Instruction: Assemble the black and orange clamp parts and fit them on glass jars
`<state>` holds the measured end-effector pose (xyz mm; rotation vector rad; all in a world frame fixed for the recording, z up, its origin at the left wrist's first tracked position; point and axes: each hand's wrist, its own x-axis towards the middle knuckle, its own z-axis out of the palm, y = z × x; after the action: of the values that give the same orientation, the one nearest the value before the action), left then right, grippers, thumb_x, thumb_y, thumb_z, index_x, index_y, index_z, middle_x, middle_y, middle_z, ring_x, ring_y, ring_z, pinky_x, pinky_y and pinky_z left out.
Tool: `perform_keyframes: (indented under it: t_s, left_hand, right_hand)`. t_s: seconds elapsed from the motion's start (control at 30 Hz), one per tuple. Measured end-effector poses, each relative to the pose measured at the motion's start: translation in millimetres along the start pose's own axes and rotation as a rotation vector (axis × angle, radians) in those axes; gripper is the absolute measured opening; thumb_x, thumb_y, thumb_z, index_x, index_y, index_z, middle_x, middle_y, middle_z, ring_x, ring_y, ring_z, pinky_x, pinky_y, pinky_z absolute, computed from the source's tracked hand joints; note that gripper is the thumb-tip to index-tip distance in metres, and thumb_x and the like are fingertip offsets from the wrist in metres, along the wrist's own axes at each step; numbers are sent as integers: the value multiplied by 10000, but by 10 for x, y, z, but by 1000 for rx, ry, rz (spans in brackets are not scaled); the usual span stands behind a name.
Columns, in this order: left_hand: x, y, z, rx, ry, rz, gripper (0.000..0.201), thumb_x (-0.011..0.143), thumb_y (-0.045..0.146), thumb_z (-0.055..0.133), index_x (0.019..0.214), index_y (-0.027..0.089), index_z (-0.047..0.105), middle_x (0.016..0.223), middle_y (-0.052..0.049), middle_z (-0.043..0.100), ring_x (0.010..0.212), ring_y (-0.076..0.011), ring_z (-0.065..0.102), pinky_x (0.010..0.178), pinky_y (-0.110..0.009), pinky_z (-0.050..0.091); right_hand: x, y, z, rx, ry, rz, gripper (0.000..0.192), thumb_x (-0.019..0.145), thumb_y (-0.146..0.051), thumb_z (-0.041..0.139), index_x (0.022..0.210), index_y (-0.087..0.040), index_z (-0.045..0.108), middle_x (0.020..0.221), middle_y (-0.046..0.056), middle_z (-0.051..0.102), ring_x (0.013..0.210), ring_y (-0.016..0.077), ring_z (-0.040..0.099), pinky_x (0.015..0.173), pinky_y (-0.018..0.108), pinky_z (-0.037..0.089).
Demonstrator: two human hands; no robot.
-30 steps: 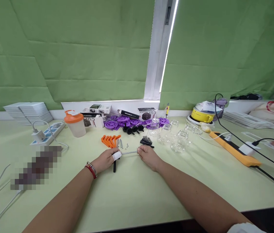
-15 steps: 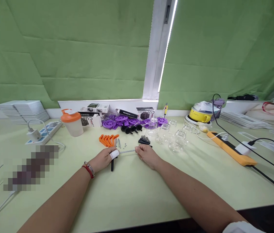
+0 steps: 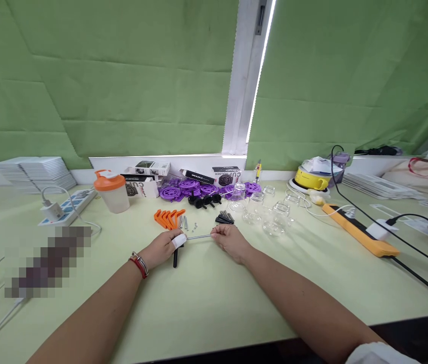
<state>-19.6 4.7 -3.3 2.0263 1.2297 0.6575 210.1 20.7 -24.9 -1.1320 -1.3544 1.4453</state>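
The left hand pinches one end of a thin silver metal rod; the right hand pinches the other end; orange plastic brackets lie just beyond the rod on the pale green surface.

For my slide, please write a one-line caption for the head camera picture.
Two hands, left hand and right hand, hold a thin metal rod between them above a green table.

left hand + right hand: grip thin metal rod | green table

A thin shiny metal rod, clear glossy glass jars, and a smooth matt pale-green table.
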Motion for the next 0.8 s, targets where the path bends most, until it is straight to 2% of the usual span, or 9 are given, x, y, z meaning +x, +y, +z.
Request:
perform_keyframes:
  t_s: [0.2, 0.43, 0.8]
  left_hand:
    - [-10, 24, -9, 10, -7, -11, 379, 852, 524, 354, 757, 182, 485, 633, 28, 395, 601, -126, 359, 541, -233, 322]
    - [-13, 17, -14, 5, -22, -20, 393, 852, 545, 352, 761, 186, 484, 596, 41, 373, 562, -117, 340, 520, -228, 295]
    - [5, -15, -15, 13, -17, 20, 384, 864, 520, 353, 756, 176, 485, 656, 28, 396, 623, -125, 360, 572, -236, 320]
  right_hand:
    - [8, -13, -53, 44, -50, 43, 184, 657, -280, 649, 755, -154, 557, 468, -74, 410, 420, 53, 323, 401, 198, 216]
    - [32, 48, -102, 83, -74, 21, 253, 643, -301, 685, 813, -162, 559, 530, -65, 451, 442, 51, 358, 388, 186, 244]
    - [14, 28, -88, 50, -93, 27, 248, 686, -370, 657, 730, -168, 519, 477, -72, 416, 415, 47, 316, 387, 191, 218]
